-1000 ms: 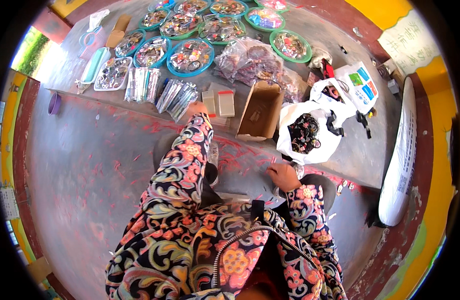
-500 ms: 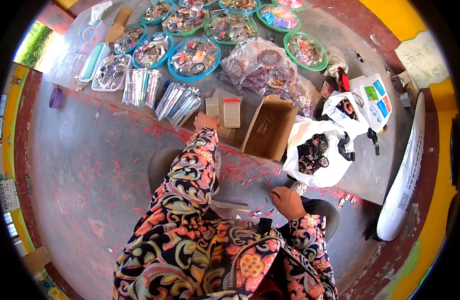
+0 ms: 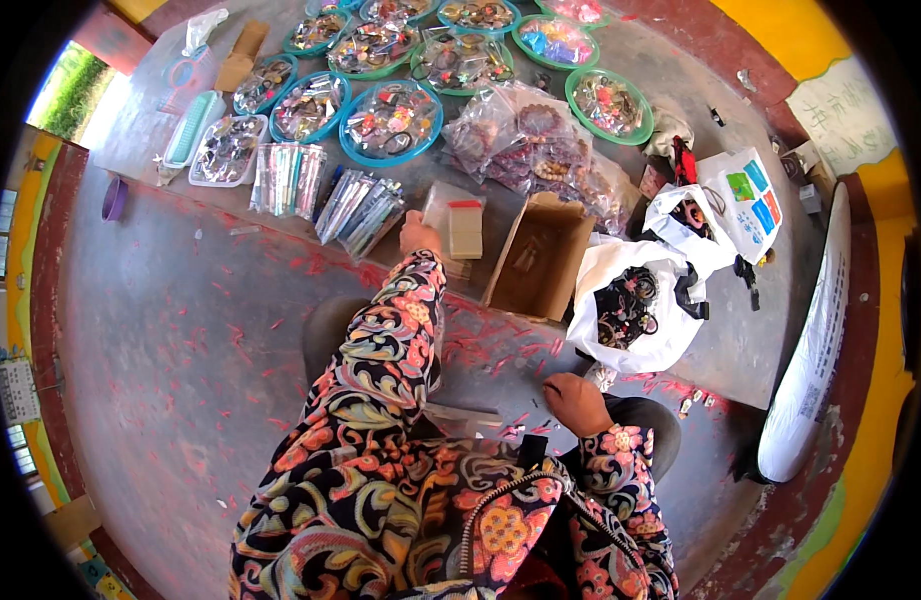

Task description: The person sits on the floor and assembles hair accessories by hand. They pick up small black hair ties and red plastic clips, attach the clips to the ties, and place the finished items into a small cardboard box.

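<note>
My left hand [image 3: 419,232] reaches forward at the end of a flowered sleeve and rests at a small clear packet with a red top [image 3: 464,228] on the grey mat; whether the fingers grip it I cannot tell. An open brown cardboard box [image 3: 541,257] lies just right of it. My right hand [image 3: 576,403] is down near my knee on the red-flecked floor, fingers curled, close to a thin clear strip [image 3: 466,415]. A white plastic bag [image 3: 626,300] full of dark beaded jewellery sits beyond the right hand.
Several round blue and green trays of trinkets [image 3: 391,120] line the far side of the mat. Clear packets of pens [image 3: 359,203] lie left of my left hand. A pile of bagged beads [image 3: 536,150] and a long white sack [image 3: 821,340] are to the right.
My left hand has stayed by the small red-topped packet while the view shifted forward. My right hand has dropped slightly lower and closer to my knee.
</note>
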`<act>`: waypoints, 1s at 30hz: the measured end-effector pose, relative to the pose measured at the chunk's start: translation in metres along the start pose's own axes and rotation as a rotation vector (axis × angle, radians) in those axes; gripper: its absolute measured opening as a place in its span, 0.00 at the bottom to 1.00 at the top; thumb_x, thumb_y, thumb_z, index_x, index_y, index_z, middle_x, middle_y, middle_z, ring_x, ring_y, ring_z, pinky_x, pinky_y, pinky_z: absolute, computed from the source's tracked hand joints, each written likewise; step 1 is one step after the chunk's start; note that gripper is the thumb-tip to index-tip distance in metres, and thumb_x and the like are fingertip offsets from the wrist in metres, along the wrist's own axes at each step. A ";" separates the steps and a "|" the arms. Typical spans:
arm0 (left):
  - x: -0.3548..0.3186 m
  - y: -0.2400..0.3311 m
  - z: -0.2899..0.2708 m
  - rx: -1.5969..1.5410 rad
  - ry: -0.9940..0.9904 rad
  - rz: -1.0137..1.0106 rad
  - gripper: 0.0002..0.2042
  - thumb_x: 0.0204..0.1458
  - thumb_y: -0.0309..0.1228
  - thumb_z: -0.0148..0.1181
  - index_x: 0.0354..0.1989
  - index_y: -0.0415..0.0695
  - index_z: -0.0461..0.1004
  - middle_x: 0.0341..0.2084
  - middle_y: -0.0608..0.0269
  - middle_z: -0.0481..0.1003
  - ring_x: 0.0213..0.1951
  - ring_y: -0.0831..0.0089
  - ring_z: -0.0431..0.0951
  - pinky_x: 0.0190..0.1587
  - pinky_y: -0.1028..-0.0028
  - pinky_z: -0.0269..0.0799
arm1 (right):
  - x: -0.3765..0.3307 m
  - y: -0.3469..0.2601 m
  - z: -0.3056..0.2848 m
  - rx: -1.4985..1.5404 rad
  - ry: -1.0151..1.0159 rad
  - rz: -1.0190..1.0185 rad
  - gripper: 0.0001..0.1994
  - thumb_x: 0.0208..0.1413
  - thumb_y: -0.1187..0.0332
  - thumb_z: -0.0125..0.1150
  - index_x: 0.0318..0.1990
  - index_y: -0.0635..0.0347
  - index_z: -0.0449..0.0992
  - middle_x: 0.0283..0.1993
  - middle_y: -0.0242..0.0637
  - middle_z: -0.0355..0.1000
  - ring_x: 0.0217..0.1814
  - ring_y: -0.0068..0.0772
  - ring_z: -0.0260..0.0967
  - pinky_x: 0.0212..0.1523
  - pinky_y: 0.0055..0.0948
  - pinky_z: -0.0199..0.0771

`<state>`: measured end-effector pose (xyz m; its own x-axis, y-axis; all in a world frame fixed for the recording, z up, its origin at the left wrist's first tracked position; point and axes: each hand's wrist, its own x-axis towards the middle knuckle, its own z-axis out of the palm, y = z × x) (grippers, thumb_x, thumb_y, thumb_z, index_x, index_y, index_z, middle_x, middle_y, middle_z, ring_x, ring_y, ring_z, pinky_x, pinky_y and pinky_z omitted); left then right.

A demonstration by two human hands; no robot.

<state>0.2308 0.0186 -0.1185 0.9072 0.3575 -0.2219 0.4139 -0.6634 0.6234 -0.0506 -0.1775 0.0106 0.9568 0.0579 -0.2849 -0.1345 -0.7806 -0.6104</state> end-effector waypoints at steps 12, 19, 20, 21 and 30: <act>-0.059 0.033 -0.064 -0.942 -0.719 0.140 0.10 0.44 0.27 0.53 0.36 0.38 0.70 0.26 0.66 0.72 0.26 0.79 0.71 0.29 0.79 0.66 | -0.001 -0.007 0.001 0.065 0.205 -0.102 0.09 0.46 0.66 0.48 0.28 0.61 0.72 0.23 0.45 0.69 0.25 0.42 0.68 0.26 0.35 0.67; -0.224 0.011 -0.142 -0.897 -1.100 -0.041 0.11 0.47 0.22 0.49 0.40 0.34 0.68 0.30 0.60 0.72 0.31 0.74 0.73 0.37 0.75 0.68 | -0.009 -0.024 -0.019 1.047 0.236 0.157 0.20 0.53 0.57 0.44 0.33 0.69 0.70 0.25 0.38 0.70 0.23 0.25 0.67 0.22 0.21 0.66; -0.234 0.005 -0.137 -0.911 -1.114 -0.035 0.11 0.47 0.22 0.49 0.40 0.34 0.68 0.30 0.60 0.72 0.31 0.75 0.73 0.37 0.76 0.68 | -0.013 -0.023 -0.019 1.084 0.243 0.155 0.21 0.54 0.55 0.43 0.34 0.69 0.70 0.25 0.39 0.70 0.24 0.26 0.67 0.24 0.21 0.66; -0.243 -0.004 -0.133 -0.927 -1.118 -0.033 0.11 0.47 0.22 0.49 0.39 0.34 0.68 0.30 0.61 0.72 0.32 0.76 0.72 0.37 0.77 0.68 | -0.015 -0.028 -0.020 1.154 0.240 0.164 0.21 0.53 0.54 0.43 0.33 0.67 0.70 0.25 0.37 0.70 0.26 0.25 0.67 0.25 0.21 0.65; -0.262 0.001 -0.136 -1.012 -1.100 -0.072 0.11 0.48 0.22 0.48 0.41 0.36 0.65 0.31 0.61 0.71 0.32 0.76 0.71 0.35 0.77 0.68 | -0.026 -0.044 0.004 1.127 0.488 0.055 0.04 0.48 0.70 0.54 0.28 0.61 0.72 0.24 0.28 0.69 0.24 0.16 0.64 0.22 0.14 0.61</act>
<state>-0.0169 0.0141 0.0420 0.6798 -0.5973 -0.4254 0.6500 0.2222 0.7267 -0.0700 -0.1420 0.0422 0.9064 -0.3858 -0.1722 -0.0939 0.2133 -0.9725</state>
